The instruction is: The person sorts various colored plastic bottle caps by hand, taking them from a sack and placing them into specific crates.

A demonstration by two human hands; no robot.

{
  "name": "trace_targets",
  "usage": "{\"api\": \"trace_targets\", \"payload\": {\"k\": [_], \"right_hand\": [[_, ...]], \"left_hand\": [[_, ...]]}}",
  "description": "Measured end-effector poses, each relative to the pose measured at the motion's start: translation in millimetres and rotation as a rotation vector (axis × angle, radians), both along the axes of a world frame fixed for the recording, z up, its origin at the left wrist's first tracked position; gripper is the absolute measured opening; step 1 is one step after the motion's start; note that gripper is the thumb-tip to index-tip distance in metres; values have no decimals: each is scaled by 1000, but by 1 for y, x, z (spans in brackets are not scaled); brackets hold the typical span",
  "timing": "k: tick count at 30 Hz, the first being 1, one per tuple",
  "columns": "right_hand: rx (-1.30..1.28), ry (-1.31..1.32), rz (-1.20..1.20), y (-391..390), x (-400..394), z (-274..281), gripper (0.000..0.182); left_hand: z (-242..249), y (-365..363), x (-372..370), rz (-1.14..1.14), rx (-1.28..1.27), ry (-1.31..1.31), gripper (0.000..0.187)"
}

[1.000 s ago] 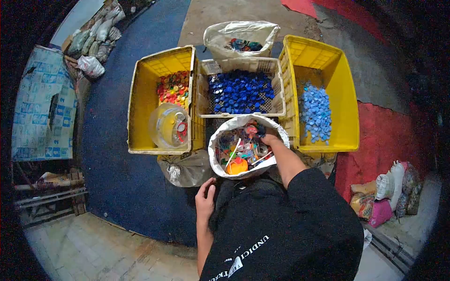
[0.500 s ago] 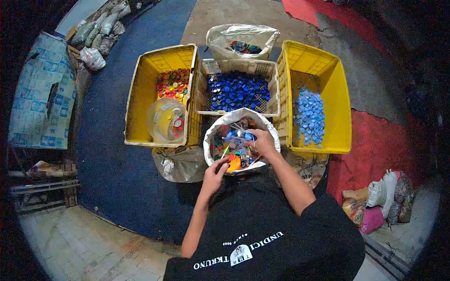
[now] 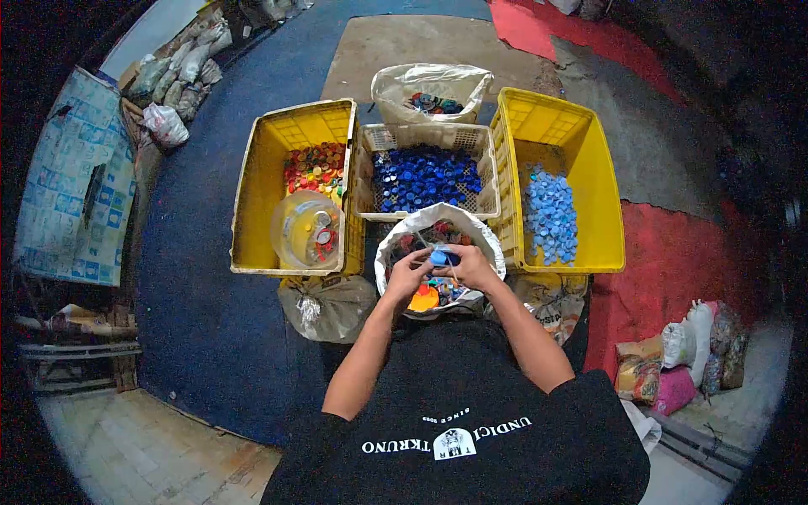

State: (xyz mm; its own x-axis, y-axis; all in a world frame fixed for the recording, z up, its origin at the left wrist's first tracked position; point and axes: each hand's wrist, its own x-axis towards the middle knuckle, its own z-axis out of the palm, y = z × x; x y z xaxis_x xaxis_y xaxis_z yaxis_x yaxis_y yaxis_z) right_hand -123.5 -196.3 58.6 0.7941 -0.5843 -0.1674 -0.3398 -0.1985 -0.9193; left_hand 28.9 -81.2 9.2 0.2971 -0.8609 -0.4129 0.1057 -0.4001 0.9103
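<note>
My left hand [image 3: 408, 274] and my right hand [image 3: 471, 268] meet above a white sack [image 3: 497, 244] filled with mixed plastic caps and scraps. Between my fingertips is a light blue bottle cap [image 3: 438, 257], pinched from both sides. Something darker blue shows beside it under my right fingers, partly hidden. Thin pale strips stick up around my hands. Below my left hand, a large orange lid [image 3: 424, 297] lies among the pieces in the sack.
Ahead stands a white crate [image 3: 495, 181] of dark blue caps. A yellow bin [image 3: 249, 194] with red and yellow caps and a clear round tub [image 3: 290, 227] is left; another yellow bin [image 3: 602, 185] with light blue caps is right. A further white sack [image 3: 387, 84] stands behind.
My left hand has risen from beside the orange lid to join my right hand. The blue cap is now between both hands. The whole view has shifted slightly.
</note>
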Motion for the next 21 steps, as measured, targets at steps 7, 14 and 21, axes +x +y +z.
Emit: {"api": "trace_targets", "payload": {"k": [7, 14, 21], "right_hand": [[6, 54, -45, -8, 2, -22, 51], [-171, 230, -19, -15, 0, -20, 51], [-333, 253, 100, -11, 4, -19, 47]], "left_hand": [[2, 5, 8, 205, 59, 338, 35], [-17, 5, 8, 220, 39, 367, 36], [-25, 5, 12, 379, 65, 939, 31]]}}
